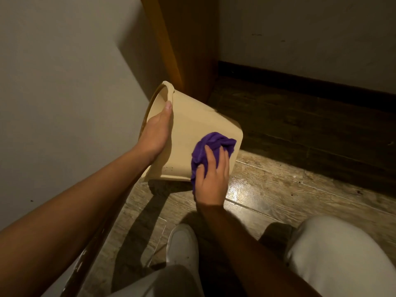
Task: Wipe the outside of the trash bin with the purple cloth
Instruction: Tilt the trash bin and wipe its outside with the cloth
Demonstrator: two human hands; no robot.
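The left hand (156, 133) reaches forward from a bare forearm and clamps the rim of the cream plastic trash bin (192, 125), thumb on the outside wall, fingers hidden inside the mouth. The bin is tipped on its side, mouth toward the wall (64, 82) on the left, its lower edge at the wooden floor (267, 189). The right hand (211, 181) closes its fingers over the bunched purple cloth (212, 144), pressing it to the bin's outer wall near the base. One bin, one cloth, two hands. One white shoe (182, 245) shows below; the cloth's lower part is covered by the hand.
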